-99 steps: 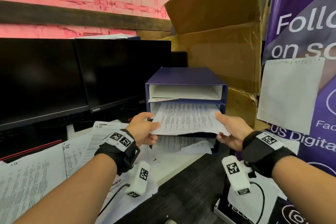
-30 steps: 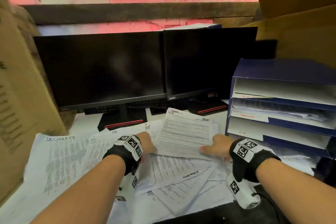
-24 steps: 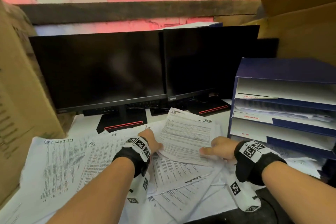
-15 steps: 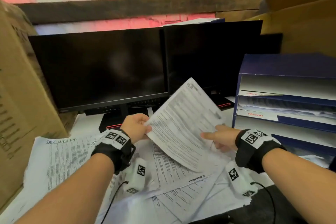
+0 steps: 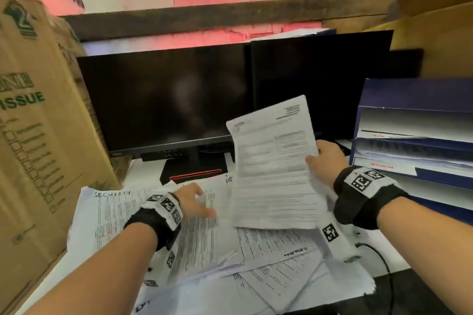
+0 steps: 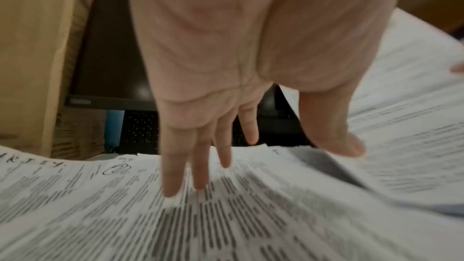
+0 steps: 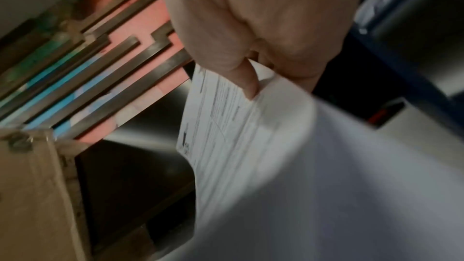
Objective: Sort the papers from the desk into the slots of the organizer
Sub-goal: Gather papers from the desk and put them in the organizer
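Note:
My right hand pinches the right edge of a printed sheet and holds it raised, nearly upright, above the desk. In the right wrist view the thumb presses on the sheet, which curls toward the camera. My left hand lies with straight fingers on the loose printed papers spread over the desk. The blue organizer stands at the right, with stacked slots; one slot front carries a red handwritten label and papers lie inside.
Two dark monitors stand behind the papers. A tall cardboard box marked ISSUE closes off the left. More cardboard rises behind the organizer. A black cable runs along the desk edge at lower right.
Both hands lifted the top sheet off the pile. The left hand then let go and dropped onto the desk papers, while the right hand raised the sheet higher and to the right.

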### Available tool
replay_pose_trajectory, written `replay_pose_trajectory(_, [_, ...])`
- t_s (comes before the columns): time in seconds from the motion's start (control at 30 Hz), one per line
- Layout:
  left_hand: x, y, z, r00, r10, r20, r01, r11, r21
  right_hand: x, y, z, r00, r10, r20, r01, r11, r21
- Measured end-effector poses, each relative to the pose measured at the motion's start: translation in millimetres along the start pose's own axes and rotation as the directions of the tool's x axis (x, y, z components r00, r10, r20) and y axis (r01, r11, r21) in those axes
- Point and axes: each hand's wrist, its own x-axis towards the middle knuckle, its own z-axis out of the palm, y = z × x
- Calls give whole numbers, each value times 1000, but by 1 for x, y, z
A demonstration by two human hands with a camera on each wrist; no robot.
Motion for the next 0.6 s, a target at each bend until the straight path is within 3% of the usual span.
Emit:
replay_pose_trajectory(0.03, [0, 1, 4, 1000, 3, 20, -6, 989, 148, 2, 1, -4, 1000, -11, -12, 10, 996, -85])
replay_pose_trajectory(0.1, [0, 6, 14, 995, 6, 104, -32, 967, 252, 3, 5, -12, 1000, 16, -18, -18, 985, -173])
replay_pose_trajectory(0.2, [2, 14, 25, 985, 67, 157, -112, 948, 298, 3, 17, -17, 996, 90, -21, -92, 983, -156])
replay_pose_trajectory(0.33, [9, 22, 17, 973, 171, 158, -204, 954, 220, 3, 30, -17, 993, 113, -40, -118, 983, -139])
replay_pose_trajectory(0.4, [15, 16, 11, 993, 110, 53, -119, 970, 213, 1, 30, -16, 995, 98, -34, -102, 985, -137])
replay_pose_trajectory(0.47, [22, -1, 10, 994, -56, -93, 72, 980, 183, -1, 30, -15, 997, 80, -18, -81, 988, -129])
replay_pose_trajectory(0.53, [28, -18, 12, 960, -225, -168, 245, 963, 114, -2, 29, -14, 997, 73, 24, -70, 990, -120])
replay_pose_trajectory(0.6, [31, -29, 13, 933, -311, -181, 331, 940, 88, -3, 28, -12, 995, 73, 66, -65, 991, -116])
